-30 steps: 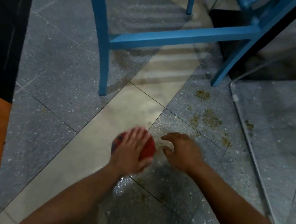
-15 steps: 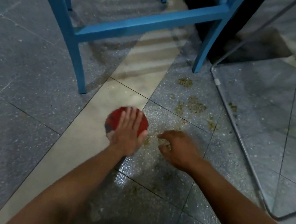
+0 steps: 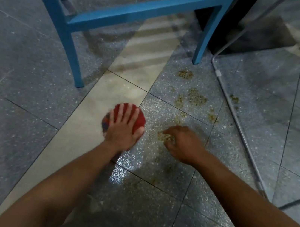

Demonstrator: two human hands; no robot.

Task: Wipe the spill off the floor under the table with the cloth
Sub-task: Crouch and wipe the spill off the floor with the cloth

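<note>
**Step in hand: wiping.** My left hand [image 3: 122, 130] lies flat on the red cloth [image 3: 140, 120], fingers straight and spread, pressing it to the floor [image 3: 27, 113]. The cloth sits on the seam between the pale strip and the speckled tile, just left of the nearest grains. My right hand [image 3: 187, 146] rests beside it with its fingers curled down onto a small heap of grains. I cannot tell whether they hold any.

**Procedure, as I judge it.**
1. Keep the palm flat so the whole cloth bears on the tile.
2. Sweep rightward and away, toward the spill [image 3: 196, 98]. Most of it lies beyond the cloth, between the blue frame [image 3: 142, 10] and the thin metal frame [image 3: 238, 127].
3. Draw the grains into one heap; do not scatter them.
4. Check past the metal tube, where one patch lies on its far side.
5. The tile near my wrists shines and looks wet, so expect grains to stick and smear.

**Count.**
- Cloth: one.
- Hands: two.
- Spill patches: at least six distinct clusters, plus loose grains.
- Blue legs in view: four, with one rail joining two of them.
</note>
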